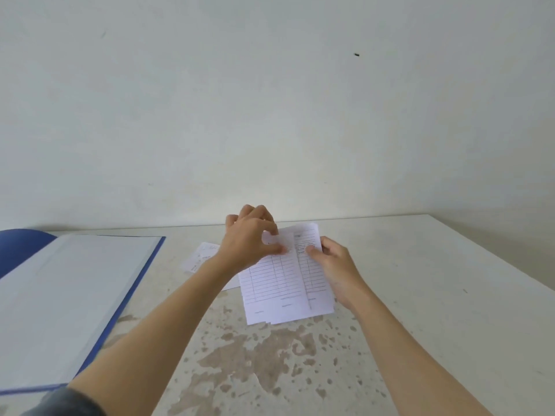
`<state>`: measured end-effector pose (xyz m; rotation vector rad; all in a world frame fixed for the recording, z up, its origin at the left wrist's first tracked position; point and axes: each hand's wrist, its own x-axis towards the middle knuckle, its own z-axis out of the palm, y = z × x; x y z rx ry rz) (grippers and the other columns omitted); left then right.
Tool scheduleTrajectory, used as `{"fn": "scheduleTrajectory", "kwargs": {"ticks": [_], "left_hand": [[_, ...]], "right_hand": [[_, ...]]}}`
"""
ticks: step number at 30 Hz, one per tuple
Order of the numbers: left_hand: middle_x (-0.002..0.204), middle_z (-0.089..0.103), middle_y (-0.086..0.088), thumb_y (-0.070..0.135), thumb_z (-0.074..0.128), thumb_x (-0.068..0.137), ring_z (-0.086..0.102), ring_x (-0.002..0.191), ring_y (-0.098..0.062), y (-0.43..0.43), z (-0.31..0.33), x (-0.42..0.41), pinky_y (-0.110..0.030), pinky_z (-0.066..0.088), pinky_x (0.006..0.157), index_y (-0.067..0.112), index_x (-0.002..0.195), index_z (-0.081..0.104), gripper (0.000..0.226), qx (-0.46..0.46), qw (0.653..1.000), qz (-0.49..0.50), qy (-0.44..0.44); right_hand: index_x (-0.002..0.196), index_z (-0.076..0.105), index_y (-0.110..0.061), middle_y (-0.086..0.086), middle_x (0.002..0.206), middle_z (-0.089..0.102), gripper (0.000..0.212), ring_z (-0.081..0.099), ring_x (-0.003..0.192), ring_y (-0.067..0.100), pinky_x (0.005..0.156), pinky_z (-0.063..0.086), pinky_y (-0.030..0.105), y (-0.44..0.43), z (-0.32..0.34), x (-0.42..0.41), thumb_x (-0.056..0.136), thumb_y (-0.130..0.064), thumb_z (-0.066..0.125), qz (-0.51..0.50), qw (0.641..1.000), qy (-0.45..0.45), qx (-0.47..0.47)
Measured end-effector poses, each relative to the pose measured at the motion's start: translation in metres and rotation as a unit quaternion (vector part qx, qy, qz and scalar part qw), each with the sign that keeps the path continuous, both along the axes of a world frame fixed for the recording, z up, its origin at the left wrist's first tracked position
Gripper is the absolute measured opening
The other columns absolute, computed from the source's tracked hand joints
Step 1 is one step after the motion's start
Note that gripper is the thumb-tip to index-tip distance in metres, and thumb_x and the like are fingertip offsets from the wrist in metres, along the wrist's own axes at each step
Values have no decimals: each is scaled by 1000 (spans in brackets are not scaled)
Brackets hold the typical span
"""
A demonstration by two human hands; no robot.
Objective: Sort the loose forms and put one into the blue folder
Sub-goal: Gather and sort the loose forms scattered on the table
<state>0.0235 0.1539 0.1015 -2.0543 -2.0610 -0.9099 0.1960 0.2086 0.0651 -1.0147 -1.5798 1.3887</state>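
Both the left hand (249,238) and right hand (333,265) pinch the stack of forms (276,283) mid-frame, long axis running up-frame.

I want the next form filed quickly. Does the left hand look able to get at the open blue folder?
Probably yes: the blue folder lies open left of the left hand, with only a flat loose sheet on the table between. That hand pinches the forms, though.
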Motion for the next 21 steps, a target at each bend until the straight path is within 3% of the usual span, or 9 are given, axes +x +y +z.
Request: {"fn": "scheduleTrajectory", "kwargs": {"ticks": [4, 8, 9, 11, 12, 15, 18, 21], "left_hand": [[130, 44, 15, 48, 78, 66, 19, 132, -17, 14, -4, 8, -38, 16, 101, 23, 82, 70, 31, 4, 999, 27, -45], [132, 44, 15, 48, 79, 64, 18, 133, -16, 25, -7, 17, -39, 15, 101, 25, 76, 68, 29, 10, 997, 28, -72], [132, 45, 15, 49, 79, 64, 19, 133, -16, 27, -7, 19, -38, 15, 101, 25, 75, 67, 29, 12, 997, 25, -75], [131, 46, 16, 49, 79, 64, 20, 133, -14, 30, -7, 23, -38, 13, 102, 26, 74, 66, 29, 12, 997, 20, -74], [131, 47, 16, 50, 78, 64, 21, 134, -14, 31, -7, 25, -39, 11, 103, 26, 77, 66, 30, 15, 997, 23, -70], [133, 43, 17, 56, 73, 67, 26, 134, -9, 27, -13, 29, -46, 6, 110, 34, 109, 58, 50, 84, 991, 69, -82], [138, 39, 11, 54, 72, 70, 33, 130, -9, 14, -25, 32, -42, 22, 111, 30, 137, 34, 81, 156, 937, 85, -301], [135, 43, 1, 37, 78, 71, 48, 115, -14, -2, -40, 35, -34, 40, 96, 25, 146, 19, 96, 77, 856, 38, -510]], "right_hand": [[93, 49, 0, 5, 85, 50, 39, 45, 82, 21, 76, 32, 37, -3, -2, 4, 86, -38, 45, -7, 1000, 11, -20], [97, 55, -2, 16, 85, 53, 38, 49, 80, 22, 74, 39, 38, -5, -3, 8, 90, -39, 49, 3, 1000, 14, -22], [98, 59, -4, 22, 88, 58, 33, 55, 79, 24, 75, 45, 39, -5, -3, 10, 90, -35, 53, 10, 1000, 14, -19], [99, 65, -13, 9, 94, 72, 13, 69, 86, 23, 80, 56, 40, -1, -5, 13, 89, -18, 60, 13, 1000, 11, -10], [99, 66, -15, 6, 96, 73, 13, 70, 88, 22, 81, 57, 39, 0, -6, 14, 87, -11, 62, 6, 1000, 7, -5], [97, 67, -14, 6, 94, 74, 18, 72, 85, 22, 72, 58, 33, 2, -6, 17, 84, -2, 63, -19, 1000, 19, 2], [97, 67, -11, 6, 92, 75, 18, 72, 85, 23, 72, 58, 34, 5, -6, 21, 82, -1, 65, -42, 999, 28, 4], [97, 67, -8, 8, 93, 75, 20, 72, 86, 27, 79, 58, 42, 8, -6, 20, 78, 1, 68, -56, 997, 51, -3]]}}
